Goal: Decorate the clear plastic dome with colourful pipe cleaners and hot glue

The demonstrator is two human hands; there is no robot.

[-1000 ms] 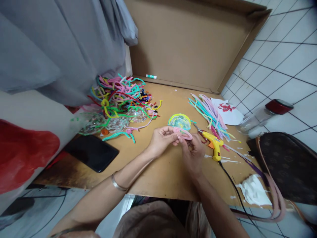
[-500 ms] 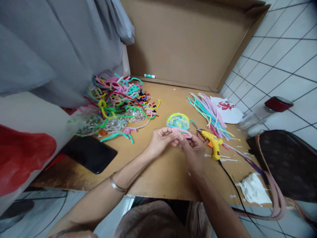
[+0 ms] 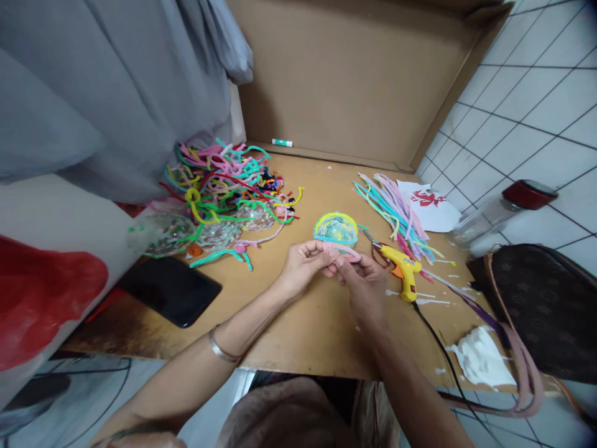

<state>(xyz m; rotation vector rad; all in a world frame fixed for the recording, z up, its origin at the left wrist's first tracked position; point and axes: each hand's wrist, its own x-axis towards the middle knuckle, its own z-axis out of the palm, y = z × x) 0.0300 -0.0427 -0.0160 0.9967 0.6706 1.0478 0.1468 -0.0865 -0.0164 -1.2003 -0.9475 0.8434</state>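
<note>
Between my two hands is a pink pipe cleaner (image 3: pixel 342 248), bent into a narrow loop. My left hand (image 3: pixel 308 264) pinches its left end, and my right hand (image 3: pixel 361 280) grips the other end with thumb and fingers. Just beyond my fingertips sits a clear dome (image 3: pixel 336 229), patterned inside and edged with yellow and light blue pipe cleaner; my hands hide its near part. A yellow hot glue gun (image 3: pixel 402 266) lies right of my right hand, its nozzle toward the dome.
Tangled pipe cleaners (image 3: pixel 224 171) and clear domes (image 3: pixel 217 233) cover the left, behind a black phone (image 3: pixel 170 290). Straight pipe cleaners (image 3: pixel 392 208), paper (image 3: pixel 429 208), a bottle (image 3: pixel 501 211), a brown bag (image 3: pixel 541 308) and a crumpled tissue (image 3: pixel 485 358) are on the right. Cardboard (image 3: pixel 364 81) stands behind.
My hands stay almost in place, both still holding the pink pipe cleaner. Its loop looks slightly flatter at the right. The view has shifted a little.
</note>
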